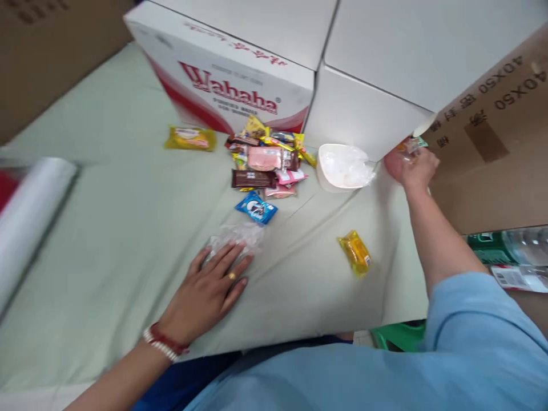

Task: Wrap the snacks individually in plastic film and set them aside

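Note:
My left hand (205,288) lies flat with its fingers spread, fingertips on a crumpled clear plastic bag (237,237). Just beyond the bag is a blue snack packet (257,208). At the far right my right hand (419,168) is closed beside a reddish-pink round container (394,164). A clear and green wrapper (417,144) shows at its fingers, but what it grips is partly hidden and blurred. A pile of wrapped snacks (265,158) in brown, pink and yellow lies at the middle back. To its right stands a white tub (327,180) with clear plastic inside.
Yellow packets lie apart, one (190,138) at back left and one (355,253) at front right. A Wahaha carton (231,91) and white boxes wall the back; a brown carton (492,154) stands right. A white roll (34,222) lies left. Bottles (509,246) sit at right.

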The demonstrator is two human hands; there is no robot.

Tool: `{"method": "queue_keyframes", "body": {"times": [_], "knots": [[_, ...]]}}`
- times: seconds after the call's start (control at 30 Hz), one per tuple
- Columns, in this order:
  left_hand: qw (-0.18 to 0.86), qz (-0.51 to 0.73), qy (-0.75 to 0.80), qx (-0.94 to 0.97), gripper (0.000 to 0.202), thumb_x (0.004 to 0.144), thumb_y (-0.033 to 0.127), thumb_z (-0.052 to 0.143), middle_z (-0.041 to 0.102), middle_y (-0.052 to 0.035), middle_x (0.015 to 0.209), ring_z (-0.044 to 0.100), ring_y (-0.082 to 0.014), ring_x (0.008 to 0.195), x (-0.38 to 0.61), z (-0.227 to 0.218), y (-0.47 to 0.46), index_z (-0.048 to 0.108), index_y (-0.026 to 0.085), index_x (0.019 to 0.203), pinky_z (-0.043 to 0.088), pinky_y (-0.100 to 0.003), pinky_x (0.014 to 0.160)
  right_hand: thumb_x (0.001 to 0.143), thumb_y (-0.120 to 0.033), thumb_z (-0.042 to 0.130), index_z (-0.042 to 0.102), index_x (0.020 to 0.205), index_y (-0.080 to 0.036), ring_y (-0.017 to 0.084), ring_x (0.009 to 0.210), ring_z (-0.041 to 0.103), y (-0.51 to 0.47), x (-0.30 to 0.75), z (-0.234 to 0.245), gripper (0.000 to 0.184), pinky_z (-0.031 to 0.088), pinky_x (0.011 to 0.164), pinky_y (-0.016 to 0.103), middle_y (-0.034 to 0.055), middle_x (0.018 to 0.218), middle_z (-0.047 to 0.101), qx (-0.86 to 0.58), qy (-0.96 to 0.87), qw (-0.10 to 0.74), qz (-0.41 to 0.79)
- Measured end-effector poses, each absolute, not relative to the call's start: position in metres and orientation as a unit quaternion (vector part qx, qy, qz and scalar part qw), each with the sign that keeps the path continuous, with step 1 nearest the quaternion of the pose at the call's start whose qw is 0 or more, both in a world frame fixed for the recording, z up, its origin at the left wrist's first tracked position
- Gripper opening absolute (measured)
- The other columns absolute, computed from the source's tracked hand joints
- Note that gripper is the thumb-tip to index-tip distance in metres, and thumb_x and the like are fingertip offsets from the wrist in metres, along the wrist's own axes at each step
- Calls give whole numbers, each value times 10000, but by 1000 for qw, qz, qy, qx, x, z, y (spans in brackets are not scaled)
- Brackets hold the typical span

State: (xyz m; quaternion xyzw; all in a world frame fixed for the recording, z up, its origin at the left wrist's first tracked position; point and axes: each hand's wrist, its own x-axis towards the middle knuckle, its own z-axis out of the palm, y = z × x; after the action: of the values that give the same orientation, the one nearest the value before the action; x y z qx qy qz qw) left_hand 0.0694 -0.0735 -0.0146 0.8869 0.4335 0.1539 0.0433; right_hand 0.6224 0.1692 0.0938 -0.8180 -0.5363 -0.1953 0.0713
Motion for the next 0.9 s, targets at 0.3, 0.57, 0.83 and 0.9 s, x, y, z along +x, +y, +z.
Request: {"method": "queue_keyframes", "body": {"times": [0.3,0.57,0.83,0.9], "knots": [[133,183,427,875,350,1046,276,514,539,-142,1608,522,-316,1482,68,-7,-77,682,254,1352,271,-643,1284,988,-351,704,707,1317,-277,240,1056,696,-2,394,82,337,587,889,382,83,1239,734,-436,-823,307,198],[186,273,442,834,261,976,191,554,479,-149,1645,348,-342,1593,63,-7,-78,775,204,1114,372,-615,1272,937,-374,690,795,921,-235,201,783,627,-26,305,19,175,540,758,357,53,888,748,-538,-699,338,328],[233,399,523,716,244,1033,333,520,666,-155,1356,626,-286,1295,70,-16,-78,692,194,1136,528,-517,1139,595,-405,966,692,816,-193,47,510,323,-53,308,32,410,252,441,185,-43,682,598,-564,-299,506,581],[215,427,561,675,427,1022,448,579,606,-185,1445,577,-306,1360,79,-15,-80,592,171,1348,489,-530,1173,593,-370,978,682,827,-194,37,503,319,-57,310,34,417,252,430,166,-28,714,639,-540,-270,511,613]]}}
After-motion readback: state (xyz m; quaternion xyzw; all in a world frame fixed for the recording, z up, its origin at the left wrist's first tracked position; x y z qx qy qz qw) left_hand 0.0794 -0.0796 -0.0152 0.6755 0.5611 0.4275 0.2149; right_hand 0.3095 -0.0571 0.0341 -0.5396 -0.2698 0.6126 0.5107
